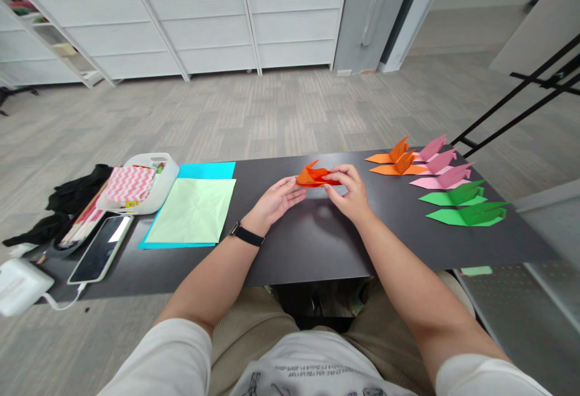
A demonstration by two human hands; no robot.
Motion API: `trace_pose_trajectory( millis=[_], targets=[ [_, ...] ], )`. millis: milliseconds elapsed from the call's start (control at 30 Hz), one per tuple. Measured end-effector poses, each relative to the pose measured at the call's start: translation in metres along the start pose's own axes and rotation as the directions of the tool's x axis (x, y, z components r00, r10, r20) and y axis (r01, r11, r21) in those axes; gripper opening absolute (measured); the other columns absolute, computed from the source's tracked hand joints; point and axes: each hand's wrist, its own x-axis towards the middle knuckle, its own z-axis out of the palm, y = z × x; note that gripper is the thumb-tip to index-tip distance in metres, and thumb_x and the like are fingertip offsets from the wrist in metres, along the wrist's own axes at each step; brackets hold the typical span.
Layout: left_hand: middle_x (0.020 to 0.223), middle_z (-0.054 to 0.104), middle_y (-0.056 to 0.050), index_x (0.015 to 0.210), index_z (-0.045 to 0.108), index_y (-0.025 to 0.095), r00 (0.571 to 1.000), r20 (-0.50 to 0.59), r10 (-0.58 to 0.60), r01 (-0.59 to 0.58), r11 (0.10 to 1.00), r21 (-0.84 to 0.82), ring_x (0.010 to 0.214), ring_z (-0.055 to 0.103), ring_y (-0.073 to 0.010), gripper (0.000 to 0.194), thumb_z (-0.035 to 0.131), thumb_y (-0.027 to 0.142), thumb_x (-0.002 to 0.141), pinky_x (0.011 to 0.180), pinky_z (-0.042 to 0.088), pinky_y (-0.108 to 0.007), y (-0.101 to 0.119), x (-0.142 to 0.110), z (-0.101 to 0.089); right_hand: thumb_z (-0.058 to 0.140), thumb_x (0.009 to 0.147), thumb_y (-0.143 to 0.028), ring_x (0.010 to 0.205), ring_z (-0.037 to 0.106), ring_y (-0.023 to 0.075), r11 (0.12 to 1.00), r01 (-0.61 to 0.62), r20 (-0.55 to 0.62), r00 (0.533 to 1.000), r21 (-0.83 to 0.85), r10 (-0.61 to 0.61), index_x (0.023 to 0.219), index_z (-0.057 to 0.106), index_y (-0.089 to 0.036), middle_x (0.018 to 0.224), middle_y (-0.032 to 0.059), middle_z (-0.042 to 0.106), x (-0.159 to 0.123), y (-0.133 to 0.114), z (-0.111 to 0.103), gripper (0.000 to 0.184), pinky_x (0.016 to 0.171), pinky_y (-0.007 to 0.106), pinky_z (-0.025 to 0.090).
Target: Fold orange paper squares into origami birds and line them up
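Observation:
An orange-red origami crane [312, 176] is held above the dark table between both hands, one pointed tip sticking up. My left hand [281, 198] has its thumb and fingers closed at the crane's left end. On its right end, my right hand [348, 190] pinches the paper between thumb and fingers. To the right stand finished-looking paper cranes in rows: orange cranes [395, 165], pink cranes [444, 172] and green cranes [469, 211]. Left of my hands lies a pale green paper sheet [194, 211] over blue sheets [212, 170].
A white basket [165, 187] holds a pink zigzag-patterned item [129, 184]. Nearby lie a phone [99, 251] on a cable, a white charger [22, 284] and black cloth [79, 190]. The dark table [317, 257] has its front edge close to my lap. A black metal frame [498, 103] stands at the right.

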Motion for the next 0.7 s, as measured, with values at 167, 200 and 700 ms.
trace_pose_trajectory(
  millis=[167, 200, 700],
  targets=[
    [0.118, 0.078, -0.012, 0.119, 0.073, 0.017, 1.000, -0.008, 0.003, -0.004, 0.999, -0.031, 0.107, 0.076, -0.0189, 0.021, 0.071, 0.028, 0.102, 0.116, 0.053, -0.044, 0.0027, -0.0014, 0.0020, 0.065, 0.093, -0.035, 0.124, 0.061, 0.0301, 0.999, -0.012, 0.011, 1.000, -0.051, 0.012, 0.097, 0.080, -0.029, 0.125, 0.0096, 0.064, -0.0008, 0.0030, 0.0010, 0.016, 0.113, 0.055, 0.049],
    [0.118, 0.078, -0.012, 0.119, 0.073, 0.017, 1.000, -0.013, 0.006, -0.006, 0.999, -0.037, 0.107, 0.076, -0.0186, 0.020, 0.071, 0.027, 0.102, 0.116, 0.053, -0.043, 0.0033, -0.0015, 0.0025, 0.065, 0.093, -0.035, 0.125, 0.061, 0.0298, 0.999, 0.005, 0.008, 1.000, -0.049, -0.004, 0.097, 0.080, -0.030, 0.126, 0.0095, 0.064, -0.0010, 0.0036, 0.0011, 0.016, 0.114, 0.054, 0.049],
    [0.118, 0.077, -0.007, 0.115, 0.071, 0.020, 1.000, 0.002, 0.016, -0.016, 0.986, -0.168, 0.105, 0.076, -0.0192, 0.026, 0.082, 0.024, 0.092, 0.111, 0.054, -0.043, 0.0040, 0.0020, -0.0046, 0.074, 0.089, -0.021, 0.135, 0.053, 0.0338, 0.936, 0.303, -0.046, 0.948, -0.177, -0.316, 0.095, 0.083, -0.034, 0.145, 0.0056, 0.055, -0.0023, 0.0045, -0.0027, 0.016, 0.115, 0.061, 0.044]
  ],
)
